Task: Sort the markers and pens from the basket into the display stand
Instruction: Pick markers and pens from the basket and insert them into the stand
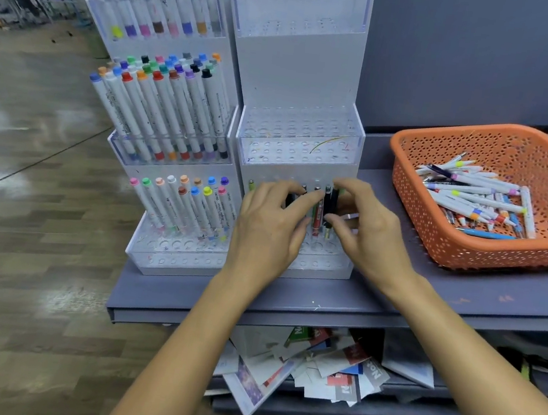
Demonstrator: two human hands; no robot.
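Observation:
Two clear acrylic display stands sit side by side on a grey shelf. The left stand [154, 158] is full of white markers with coloured caps. The right stand [303, 73] is mostly bare, with a few pens [317, 212] upright in its lowest tier. My left hand [270, 227] grips a bunch of dark pens there. My right hand [363, 225] pinches a black pen [329, 207] standing in that same row. An orange perforated basket [467, 251] at the right holds several white markers and pens [480, 198].
The grey shelf [340, 301] ends at its front edge just below the stands. Loose papers and packets [316, 360] lie piled on the lower shelf. A wood-pattern floor [19, 245] spreads to the left. A dark wall panel rises behind the basket.

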